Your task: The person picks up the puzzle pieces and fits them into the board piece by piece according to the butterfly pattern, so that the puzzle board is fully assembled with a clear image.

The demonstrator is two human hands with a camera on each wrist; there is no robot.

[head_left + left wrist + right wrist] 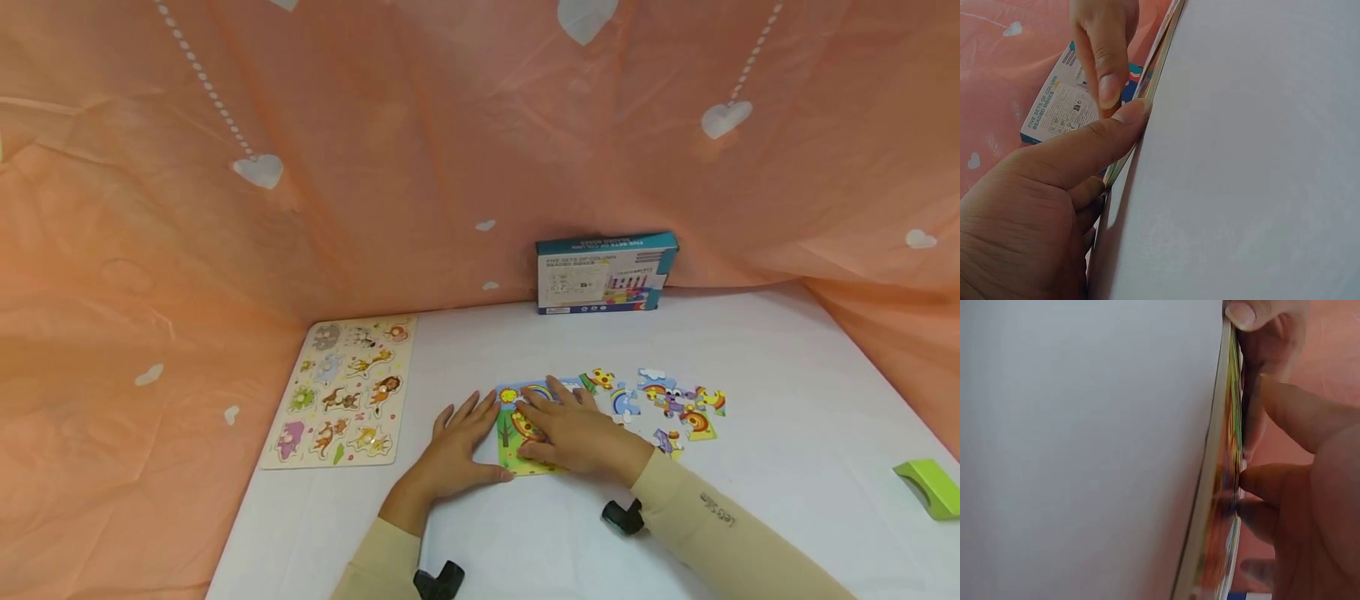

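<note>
Fingers [561, 392] on puzzle [513, 440], loose pieces [675, 402] — seemingly head-view only

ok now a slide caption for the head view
Left hand against a puzzle, right hand on it, more pieces to the right, animal board to the left, box behind.

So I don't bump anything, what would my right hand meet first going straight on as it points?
Your right hand would probably meet your left hand first, at the puzzle's left edge; depth is unclear.
</note>
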